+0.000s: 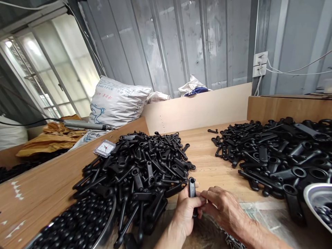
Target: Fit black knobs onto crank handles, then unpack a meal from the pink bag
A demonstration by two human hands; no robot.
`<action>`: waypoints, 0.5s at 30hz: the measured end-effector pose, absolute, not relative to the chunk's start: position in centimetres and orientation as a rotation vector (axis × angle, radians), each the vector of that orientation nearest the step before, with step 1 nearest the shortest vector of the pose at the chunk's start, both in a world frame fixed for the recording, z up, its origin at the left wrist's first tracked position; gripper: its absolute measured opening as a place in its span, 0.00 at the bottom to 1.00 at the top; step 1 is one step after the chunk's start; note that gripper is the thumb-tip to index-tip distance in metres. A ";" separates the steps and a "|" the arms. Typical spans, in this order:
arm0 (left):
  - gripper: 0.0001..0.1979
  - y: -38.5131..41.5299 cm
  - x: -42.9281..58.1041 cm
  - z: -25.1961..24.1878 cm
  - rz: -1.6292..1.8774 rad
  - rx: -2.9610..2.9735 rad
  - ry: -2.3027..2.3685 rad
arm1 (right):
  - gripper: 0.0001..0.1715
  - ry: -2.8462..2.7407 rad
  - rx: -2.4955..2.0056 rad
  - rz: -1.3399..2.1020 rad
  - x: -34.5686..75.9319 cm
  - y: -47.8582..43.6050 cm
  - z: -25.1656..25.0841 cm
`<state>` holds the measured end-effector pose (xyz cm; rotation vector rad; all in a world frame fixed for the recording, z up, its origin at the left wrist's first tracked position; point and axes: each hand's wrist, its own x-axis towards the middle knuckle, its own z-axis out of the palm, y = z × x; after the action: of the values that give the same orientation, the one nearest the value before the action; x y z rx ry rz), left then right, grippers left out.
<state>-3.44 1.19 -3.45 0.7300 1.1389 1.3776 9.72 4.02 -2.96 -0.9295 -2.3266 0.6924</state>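
Bench check, head view. The left hand (185, 212) sits at lower centre, its fingers closed around the shank of a black socket-ended lever (192, 188), which stands roughly upright with its round socket end up. The right hand (223, 207) comes in from the lower right, fingers half-curled, with the tips at or just beside the lever's lower part. (Contact is partly hidden, so I cannot tell whether this hand grips it.)

The lever is held just above the front edge of the wooden workbench (215, 173), between two heaps. The left heap of black levers (135, 173) lies just beside the left hand, and the right heap of larger black socket levers (272, 155) fills the right of the frame. A steel tray of round black parts (77, 221) is at lower left, and a steel bowl (317, 202) holding dark parts is at lower right. A small square clock (105, 148) lies on the board at left of centre. White woven sacks (118, 102) slump against the corrugated metal wall (166, 38) at upper centre.

Risks: the lever's smooth finish and narrow shank could let it slip if finger pressure eases. A dropped part could knock into the loose left heap and start a slide. Parts at the heap's front could also spill over the bench edge if a forearm brushes them.
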 end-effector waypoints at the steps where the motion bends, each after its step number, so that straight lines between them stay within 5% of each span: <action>1: 0.32 1.1 -3.4 -3.4 1.366 0.736 1.138 | 0.10 -2.291 -0.922 0.751 9.7 4.0 -2.9; 10: 0.29 0.8 -3.9 -3.1 1.405 0.820 1.105 | 0.27 -1.848 -0.954 1.370 11.5 4.4 -1.1; 15: 0.25 -1.0 -2.8 -1.5 1.424 0.897 0.990 | 0.21 -1.557 -0.665 1.706 14.1 0.0 -0.6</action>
<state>-2.81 -1.00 -1.47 0.8969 0.9899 1.4236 14.08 -0.04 -0.60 -0.6647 -1.5567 1.7056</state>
